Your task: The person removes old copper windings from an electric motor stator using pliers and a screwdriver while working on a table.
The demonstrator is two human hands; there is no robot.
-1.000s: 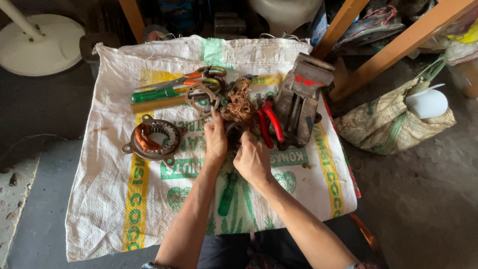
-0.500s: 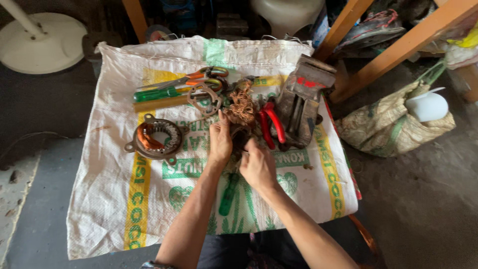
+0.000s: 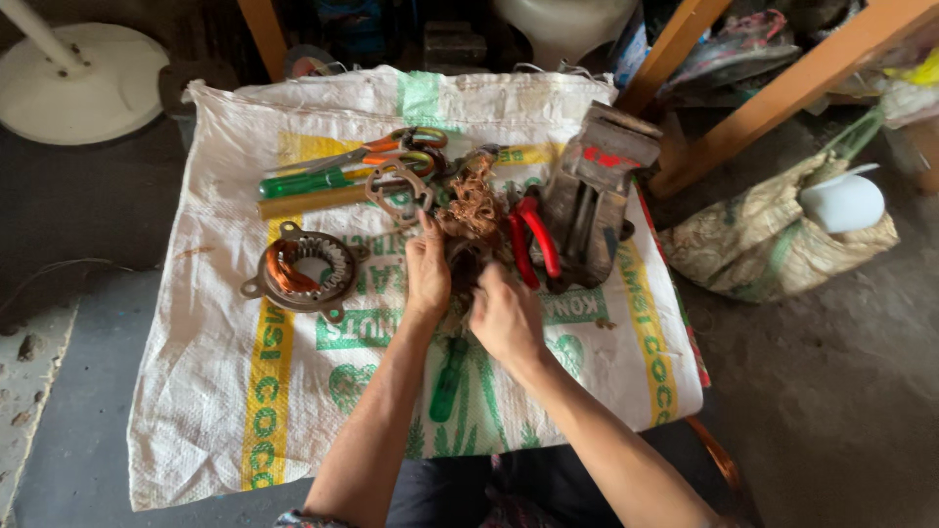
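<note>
Both hands closed around a dark round part [image 3: 464, 266] at the middle of the sack: left hand [image 3: 427, 274] clasps its left side, fingers pointing up, right hand [image 3: 505, 318] grips its lower right edge. The part is mostly hidden between the palms; only a dark, rusty-brown rim shows, and its exact shape can't be made out. Just above it, touching the fingertips, a tangled clump of copper wire [image 3: 475, 199], reddish-brown, frizzy, loose strands. Right of the hands: red-handled pliers [image 3: 533, 238], then a grey metal vise [image 3: 589, 196] with a red patch. Left of the wire: flat metal gasket-like ring [image 3: 399, 192], orange-handled scissors [image 3: 386, 147], green-handled screwdriver [image 3: 305, 182], wooden stick [image 3: 313, 201]. Farther left: round motor stator [image 3: 301, 268] with copper windings, lying flat. Another green-handled tool [image 3: 448, 380] lies below the hands. All on a white woven sack [image 3: 225, 391] with green and yellow print.
</note>
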